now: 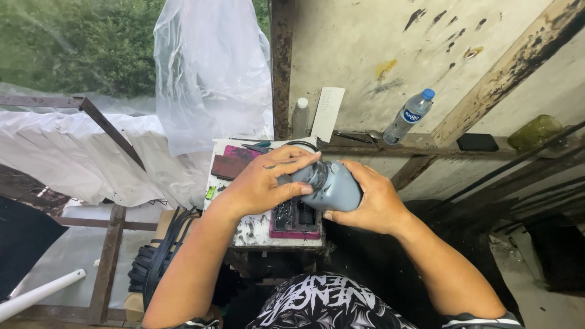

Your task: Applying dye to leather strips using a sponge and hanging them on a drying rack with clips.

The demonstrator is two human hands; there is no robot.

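Note:
A grey plastic bottle [339,189] lies on its side between both hands, above a small paint-stained white board [256,228]. My right hand [372,204] grips the bottle's body from the right. My left hand [268,183] wraps around the bottle's dark cap end, fingers curled over it. Under the bottle a magenta-edged block [295,228] with black smears rests on the board.
A clear water bottle with a blue cap [409,116] leans on a rusty ledge against the stained wall. A white paper slip [329,113], a small white bottle [300,116] and a dark flat object [477,142] sit there too. Plastic sheeting [207,73] hangs left; black straps [161,256] lie below.

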